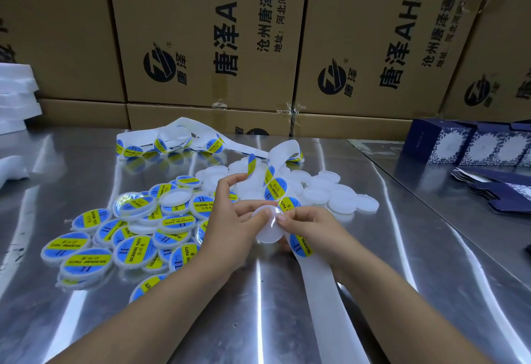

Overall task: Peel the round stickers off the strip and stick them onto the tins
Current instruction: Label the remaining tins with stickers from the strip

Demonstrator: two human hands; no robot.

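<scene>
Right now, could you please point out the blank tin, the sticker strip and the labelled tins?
blank tin [268, 231]: head view, on its bare lower face.
sticker strip [319, 286]: head view, on the empty white backing at its near end.
labelled tins [135, 249]: head view, on the sticker of a front tin in the pile.

Stickered tins [135, 228] L on table [287, 306], bare tins [339, 197] centre-R, strip [321, 291] btwn, cartons [201, 33] behind, small boxes [459, 145] far R.

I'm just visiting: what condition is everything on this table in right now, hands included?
Left hand: holds one tin.
Held tin: bare, no sticker yet.
Right hand: pinches the sticker strip at that tin.
Sticker strip: peeled bare nearest the person, stickers on it farther up.
Labelled tins: stickered, heaped left.
Plain tins: unstickered, heaped behind.
Blue boxes: standing, folded up.
</scene>
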